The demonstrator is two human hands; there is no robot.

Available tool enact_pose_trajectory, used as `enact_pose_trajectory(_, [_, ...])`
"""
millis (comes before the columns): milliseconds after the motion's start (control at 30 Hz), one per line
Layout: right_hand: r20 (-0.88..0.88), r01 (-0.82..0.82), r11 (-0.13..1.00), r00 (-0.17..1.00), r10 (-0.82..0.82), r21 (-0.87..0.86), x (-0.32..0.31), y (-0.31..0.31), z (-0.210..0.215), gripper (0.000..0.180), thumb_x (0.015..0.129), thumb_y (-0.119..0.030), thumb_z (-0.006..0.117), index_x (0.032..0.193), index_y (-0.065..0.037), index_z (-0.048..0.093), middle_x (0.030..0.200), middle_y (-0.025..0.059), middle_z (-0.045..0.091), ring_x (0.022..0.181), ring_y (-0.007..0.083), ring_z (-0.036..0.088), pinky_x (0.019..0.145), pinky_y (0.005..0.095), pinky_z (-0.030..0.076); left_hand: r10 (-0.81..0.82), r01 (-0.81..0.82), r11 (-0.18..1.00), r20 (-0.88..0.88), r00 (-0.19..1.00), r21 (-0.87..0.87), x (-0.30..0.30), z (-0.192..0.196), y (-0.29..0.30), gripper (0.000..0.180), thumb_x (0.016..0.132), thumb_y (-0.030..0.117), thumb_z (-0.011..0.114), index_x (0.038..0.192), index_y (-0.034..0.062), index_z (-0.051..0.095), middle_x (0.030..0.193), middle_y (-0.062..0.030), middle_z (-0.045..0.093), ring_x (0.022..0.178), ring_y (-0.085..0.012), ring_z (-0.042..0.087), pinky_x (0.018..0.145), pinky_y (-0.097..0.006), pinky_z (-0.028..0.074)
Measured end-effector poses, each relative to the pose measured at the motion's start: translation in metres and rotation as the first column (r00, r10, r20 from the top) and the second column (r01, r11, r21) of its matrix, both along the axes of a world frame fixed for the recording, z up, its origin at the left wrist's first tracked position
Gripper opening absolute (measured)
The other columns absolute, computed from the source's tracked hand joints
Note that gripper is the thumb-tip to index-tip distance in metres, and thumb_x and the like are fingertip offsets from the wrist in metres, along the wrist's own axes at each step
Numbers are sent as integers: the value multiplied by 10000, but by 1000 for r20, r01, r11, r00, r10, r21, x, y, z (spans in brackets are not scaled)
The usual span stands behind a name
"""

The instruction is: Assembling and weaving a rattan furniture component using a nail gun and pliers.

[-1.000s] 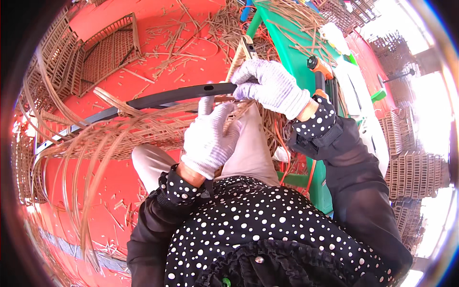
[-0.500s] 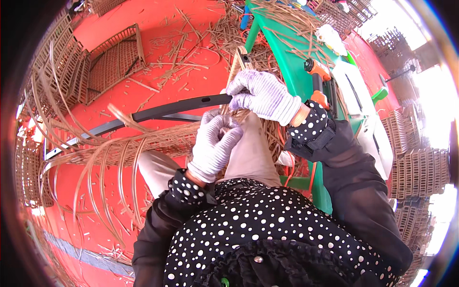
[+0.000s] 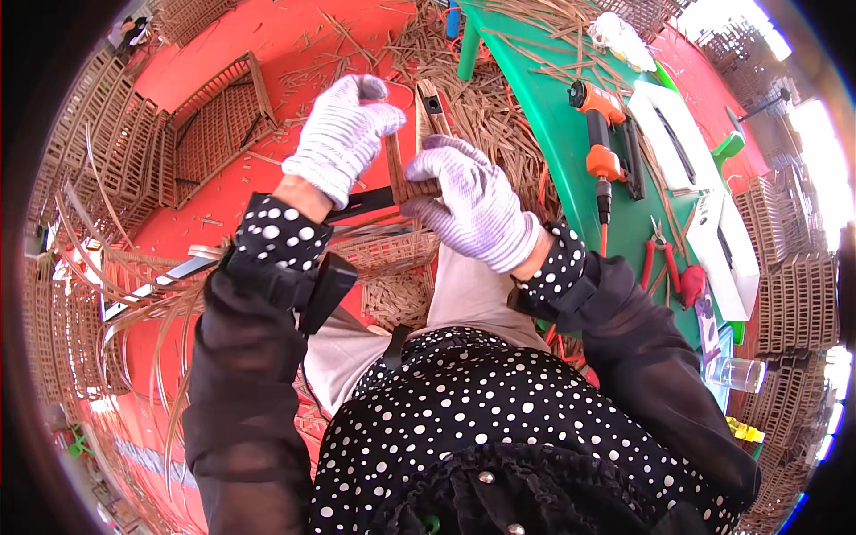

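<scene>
Both hands wear white knit gloves. My left hand [image 3: 343, 134] is raised and grips the upper part of a flat brown woven strip [image 3: 399, 169] that stands upright in front of me. My right hand [image 3: 473, 201] pinches the lower part of the same strip from the right. A long black bar [image 3: 366, 203] with woven rattan on it runs from behind my hands to the left, across my lap. A partly woven rattan panel [image 3: 392, 267] lies under my hands, with loose strands fanning out to the left.
A green table [image 3: 580, 152] at right carries an orange power tool [image 3: 602, 134], red-handled pliers [image 3: 664, 259] and white flat boxes [image 3: 669, 134]. Woven rattan baskets [image 3: 214, 134] stand on the red floor at left. Cut rattan scraps [image 3: 490, 98] litter the floor ahead. A clear bottle [image 3: 736, 373] lies at right.
My left hand has risen from below the black bar to the top of the strip. The right hand has dropped lower on the strip. The view has shifted to the right.
</scene>
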State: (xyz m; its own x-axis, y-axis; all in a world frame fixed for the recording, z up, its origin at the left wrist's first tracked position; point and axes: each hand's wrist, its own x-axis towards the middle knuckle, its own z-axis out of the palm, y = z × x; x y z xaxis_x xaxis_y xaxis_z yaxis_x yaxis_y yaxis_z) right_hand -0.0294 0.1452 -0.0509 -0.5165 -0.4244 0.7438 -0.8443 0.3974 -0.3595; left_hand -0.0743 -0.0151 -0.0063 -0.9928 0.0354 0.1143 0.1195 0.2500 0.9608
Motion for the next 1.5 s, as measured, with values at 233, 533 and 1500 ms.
enact_pose_trajectory(233, [-72, 171, 932, 985, -156, 320, -4, -9, 3, 218, 716, -222, 618, 906, -128, 564, 837, 46, 543, 880, 232, 528, 865, 390, 390, 21, 30, 948, 156, 988, -316, -31, -31, -11, 305, 749, 129, 667, 992, 61, 495, 655, -37, 551, 482, -121, 483, 447, -278, 405])
enact_pose_trajectory(533, [140, 117, 933, 975, -173, 342, -8, -7, 23, 178, 708, -268, 651, 818, -129, 630, 800, 23, 592, 883, 213, 551, 860, 393, 396, -41, 39, 997, 29, 999, 61, 117, -39, -13, 200, 807, 114, 633, 941, -16, 561, 706, -66, 568, 680, -117, 565, 620, -248, 463])
enact_pose_trajectory(1500, [41, 111, 960, 991, -126, 257, 9, -14, 13, 288, 682, -292, 661, 890, -105, 590, 860, 94, 583, 884, 270, 559, 840, 401, 407, -235, 106, 786, -135, 963, -609, 15, -16, -29, 284, 823, 260, 616, 736, 7, 522, 654, -182, 534, 622, -342, 534, 561, -402, 409])
